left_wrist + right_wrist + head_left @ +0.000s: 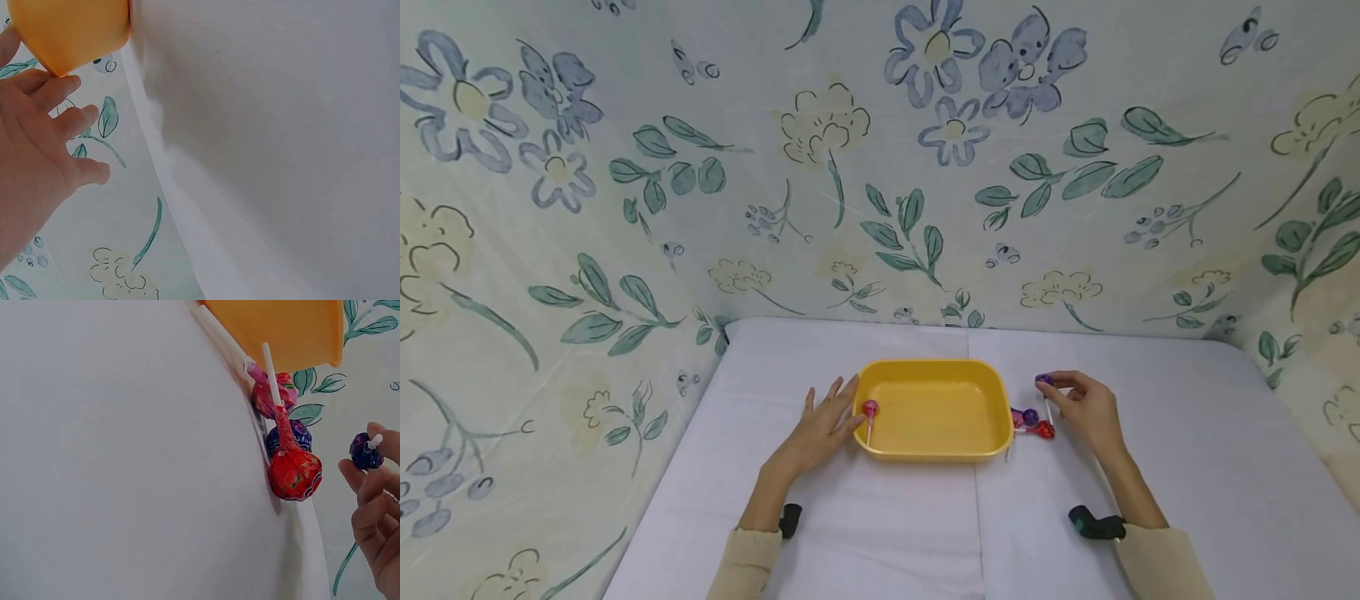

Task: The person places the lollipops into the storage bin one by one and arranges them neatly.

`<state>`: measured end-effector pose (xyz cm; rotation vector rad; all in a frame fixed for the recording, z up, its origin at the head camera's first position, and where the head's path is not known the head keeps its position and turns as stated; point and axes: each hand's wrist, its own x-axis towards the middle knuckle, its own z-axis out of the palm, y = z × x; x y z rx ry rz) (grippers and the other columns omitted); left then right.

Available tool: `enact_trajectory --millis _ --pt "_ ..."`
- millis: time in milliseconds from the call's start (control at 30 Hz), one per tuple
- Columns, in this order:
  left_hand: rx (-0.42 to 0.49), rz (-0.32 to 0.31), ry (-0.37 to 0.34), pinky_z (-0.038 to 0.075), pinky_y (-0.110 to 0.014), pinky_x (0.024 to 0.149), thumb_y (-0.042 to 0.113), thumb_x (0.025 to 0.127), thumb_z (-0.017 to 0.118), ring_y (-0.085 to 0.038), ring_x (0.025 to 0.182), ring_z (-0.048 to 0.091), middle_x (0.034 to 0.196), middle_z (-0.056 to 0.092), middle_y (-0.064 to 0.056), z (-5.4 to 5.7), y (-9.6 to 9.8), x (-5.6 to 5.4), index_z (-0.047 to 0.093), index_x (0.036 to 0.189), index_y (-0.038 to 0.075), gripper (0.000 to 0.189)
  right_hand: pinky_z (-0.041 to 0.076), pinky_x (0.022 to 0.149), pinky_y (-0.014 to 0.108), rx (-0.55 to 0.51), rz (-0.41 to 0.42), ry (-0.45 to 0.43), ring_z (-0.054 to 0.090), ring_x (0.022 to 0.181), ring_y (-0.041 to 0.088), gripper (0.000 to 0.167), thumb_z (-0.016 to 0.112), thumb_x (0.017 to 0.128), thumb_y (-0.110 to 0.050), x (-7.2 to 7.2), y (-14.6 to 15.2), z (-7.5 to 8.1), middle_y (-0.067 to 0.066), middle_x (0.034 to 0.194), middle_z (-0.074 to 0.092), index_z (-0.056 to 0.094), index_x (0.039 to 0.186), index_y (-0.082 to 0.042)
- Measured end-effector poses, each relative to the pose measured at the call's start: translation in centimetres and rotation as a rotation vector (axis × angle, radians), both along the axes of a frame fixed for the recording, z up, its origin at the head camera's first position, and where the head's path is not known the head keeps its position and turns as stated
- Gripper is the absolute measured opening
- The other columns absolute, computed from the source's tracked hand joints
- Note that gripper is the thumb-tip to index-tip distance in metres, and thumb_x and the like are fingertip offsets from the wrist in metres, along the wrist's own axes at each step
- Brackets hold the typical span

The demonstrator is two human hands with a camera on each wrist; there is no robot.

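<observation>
A yellow rectangular tray stands on the white table, with one pink lollipop leaning inside its left end. My left hand rests against the tray's left rim, fingers spread and fairly straight. In the right wrist view, my right hand pinches a purple lollipop by its wrapped head between thumb and fingertips. In the head view this right hand is raised to the right of the tray, the stick pointing down. Beside the tray's right wall lie a red lollipop, a pink one and another purple one.
White cloth covers the table. A floral curtain hangs behind and at the sides. Dark wrist straps show at both sleeves.
</observation>
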<state>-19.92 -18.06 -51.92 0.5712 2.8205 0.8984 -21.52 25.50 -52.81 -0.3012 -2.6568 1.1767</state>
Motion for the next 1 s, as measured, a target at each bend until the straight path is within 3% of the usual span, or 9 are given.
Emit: enact_trajectory --millis 200,333,533,633,767,900,1000 --pt "-0.005 0.006 -0.004 -0.005 -0.066 0.129 0.048 0.108 0.048 -0.026 0.164 0.013 0.172 0.026 0.002 0.0 0.0 -0.1 0.018 0.167 0.019 0.071 0.052 0.056 0.013 -0.083 0.086 0.064 0.058 0.06 0.023 0.047 0.07 0.098 -0.041 -0.1 -0.1 -0.3 0.018 0.115 0.071 0.068 0.136 -0.014" --pt "-0.007 0.012 -0.006 -0.005 -0.066 0.129 0.048 0.108 0.048 -0.028 0.163 0.013 0.172 0.027 0.001 0.0 0.0 0.0 0.019 0.167 0.019 0.072 0.051 0.052 0.017 -0.145 0.128 0.092 0.058 0.058 0.027 0.044 0.071 0.098 -0.038 -0.2 -0.1 -0.1 0.018 0.103 0.074 0.071 0.132 -0.01" --pt "-0.011 0.008 -0.001 -0.004 -0.066 0.129 0.049 0.108 0.048 -0.029 0.163 0.014 0.171 0.027 0.001 -0.2 0.0 -0.1 0.019 0.167 0.018 0.073 0.053 0.05 0.02 -0.226 0.173 0.083 0.06 0.062 0.041 0.044 0.073 0.097 -0.036 -0.3 -1.1 1.5 0.025 0.103 0.075 0.071 0.129 -0.006" --pt "-0.01 0.012 -0.003 -0.004 -0.066 0.13 0.05 0.108 0.048 -0.028 0.164 0.013 0.172 0.027 0.001 -0.2 -0.1 0.0 0.019 0.167 0.019 0.073 0.055 0.052 0.023 -0.241 0.263 0.041 0.061 0.062 0.044 0.043 0.073 0.097 -0.033 -0.8 -3.0 3.0 0.025 0.105 0.075 0.07 0.128 -0.004" --pt "-0.011 0.014 -0.001 -0.004 -0.066 0.129 0.048 0.108 0.048 -0.03 0.163 0.014 0.172 0.027 0.0 -0.2 -0.1 0.0 0.019 0.167 0.017 0.072 0.055 0.054 0.023 -0.164 0.395 0.013 0.059 0.062 0.034 0.035 0.078 0.093 -0.03 -1.9 -7.0 4.4 0.016 0.099 0.077 0.075 0.119 -0.006" --pt "0.001 0.006 0.009 -0.003 -0.067 0.129 0.045 0.109 0.049 -0.032 0.163 0.015 0.172 0.028 -0.003 -0.1 0.0 0.0 0.021 0.166 0.014 0.071 0.048 0.054 0.019 -0.085 0.488 -0.008 0.056 0.068 0.02 0.028 0.084 0.087 -0.032 -2.8 -11.7 4.7 0.005 0.093 0.075 0.081 0.108 -0.013" --pt "-0.001 0.002 0.004 -0.003 -0.067 0.129 0.046 0.109 0.048 -0.032 0.163 0.015 0.172 0.026 -0.003 0.2 0.0 0.0 0.021 0.166 0.014 0.071 0.046 0.052 0.019 -0.083 0.554 -0.07 0.057 0.06 0.021 0.027 0.084 0.087 -0.03 -3.2 -14.8 4.5 0.004 0.089 0.075 0.081 0.108 -0.012"
